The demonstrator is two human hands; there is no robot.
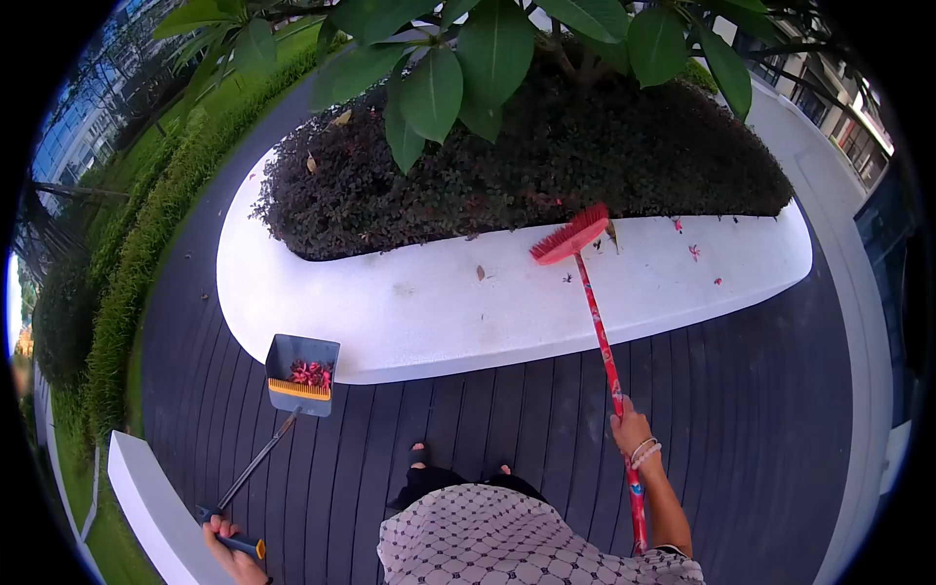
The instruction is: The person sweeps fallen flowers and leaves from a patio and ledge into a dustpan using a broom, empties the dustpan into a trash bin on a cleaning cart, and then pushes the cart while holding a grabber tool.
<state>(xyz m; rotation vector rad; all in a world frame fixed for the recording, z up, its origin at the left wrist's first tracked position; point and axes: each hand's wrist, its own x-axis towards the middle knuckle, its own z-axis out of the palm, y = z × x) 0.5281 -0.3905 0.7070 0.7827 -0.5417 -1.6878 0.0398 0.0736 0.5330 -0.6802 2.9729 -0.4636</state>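
My right hand (pixel 632 429) is closed around the red patterned handle of a broom (pixel 606 356). The broom's red bristled head (pixel 571 237) is over the white ledge, beside the dark shrubs. My left hand (pixel 230 549) is wrapped round the dark grip of a long-handled dustpan (pixel 303 398) at the lower left. Pink and red petals (pixel 310 374) lie inside the grey pan, behind its yellow comb edge. A brown leaf (pixel 481 273) and several pink petals (pixel 694 253) rest on the white ledge (pixel 429 331).
Dark shrubs (pixel 390 195) fill the planter, and large green leaves (pixel 493 68) hang over it. Dark decking (pixel 409 409) surrounds the ledge. A low white wall (pixel 156 507) stands at the lower left, with a green hedge (pixel 146 244) beyond the deck.
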